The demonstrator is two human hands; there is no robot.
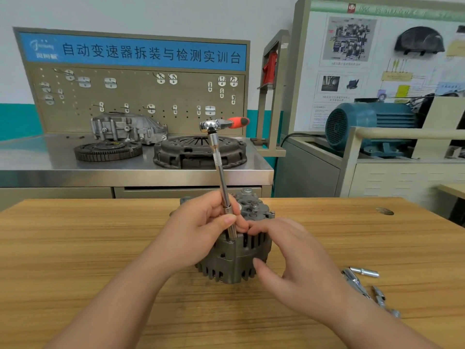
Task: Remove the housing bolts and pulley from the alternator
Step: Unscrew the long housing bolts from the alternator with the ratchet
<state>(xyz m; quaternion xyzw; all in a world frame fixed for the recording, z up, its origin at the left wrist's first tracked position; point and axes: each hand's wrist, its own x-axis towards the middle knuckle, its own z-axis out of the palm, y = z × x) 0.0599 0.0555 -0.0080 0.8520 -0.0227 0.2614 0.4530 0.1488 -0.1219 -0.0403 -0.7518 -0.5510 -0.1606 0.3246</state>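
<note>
Two bare forearms reach in from the bottom edge, at seven and five o'clock of the picture, toward an alternator [236, 258] standing on end at the centre of a wooden table [75, 248]. Its slotted grey housing faces the camera and its terminal studs point up.

At ten o'clock of the alternator, the left hand [201, 230] grips a chrome extension bar [221, 172]. The fingers are curled round the lower shaft and the thumb is pressed flat against it just above the socket [232, 235]. The socket's lower end meets the near rim of the housing, and whatever sits beneath it is hidden. The bar rises almost upright, leaning slightly toward eleven o'clock, to a ratchet [224, 124] whose red handle points to three o'clock.

The right hand [297, 263] lies at four o'clock of the alternator and holds nothing. Its fingers are loosely spread, the fingertips touch the upper edge of the housing, and the thumb lies close to the side wall.

Loose chrome sockets and bits [364, 272] lie scattered on the table at four o'clock, well apart from the alternator.

At twelve o'clock, beyond the table, a steel bench [125, 170] carries a toothed flywheel [108, 151], a clutch cover [201, 152] and an aluminium gearbox casing [125, 127]. Behind them stands a pegboard [141, 96] headed by a blue sign. At two o'clock a blue electric motor [370, 124] sits before a board of diagrams [352, 71].
</note>
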